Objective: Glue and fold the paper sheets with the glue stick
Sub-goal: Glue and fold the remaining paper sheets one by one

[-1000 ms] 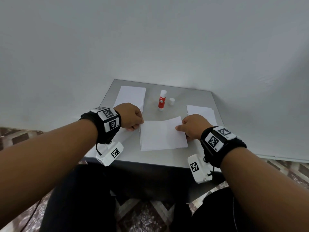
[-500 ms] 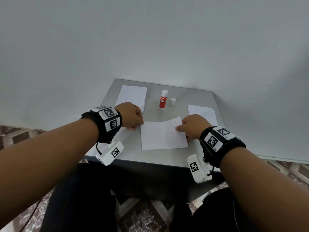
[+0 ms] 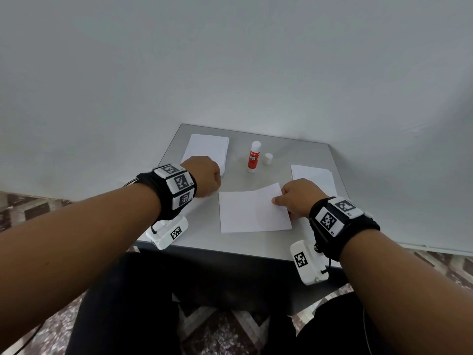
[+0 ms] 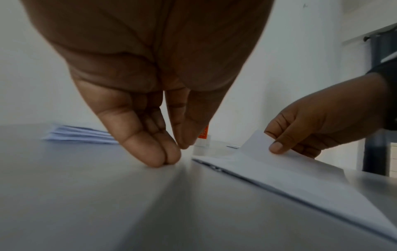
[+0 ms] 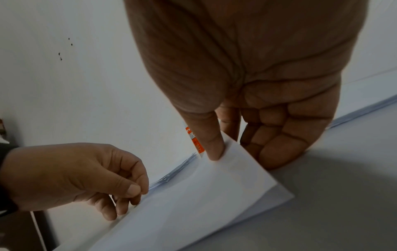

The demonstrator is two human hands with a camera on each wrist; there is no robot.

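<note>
A folded white paper sheet [image 3: 253, 213] lies at the middle of the grey table [image 3: 230, 244]. My right hand [image 3: 277, 199] pinches the top flap's far right corner between thumb and forefinger and holds it slightly raised, as the right wrist view shows [image 5: 219, 152]. My left hand [image 3: 213, 187] is curled, its bunched fingertips [image 4: 167, 158] resting on the table just left of the sheet's folded edge [image 4: 290, 176], holding nothing. The red and white glue stick [image 3: 254, 157] stands uncapped behind the sheet, with its white cap [image 3: 268, 159] beside it.
One stack of white sheets [image 3: 207, 151] lies at the back left of the table, and another stack [image 3: 314, 175] at the right behind my right hand. A plain white wall rises close behind the table. The table's front edge is near my wrists.
Hardly anything differs. My left wrist has turned a little beside the sheet's left edge. The right hand keeps its pinch on the flap corner.
</note>
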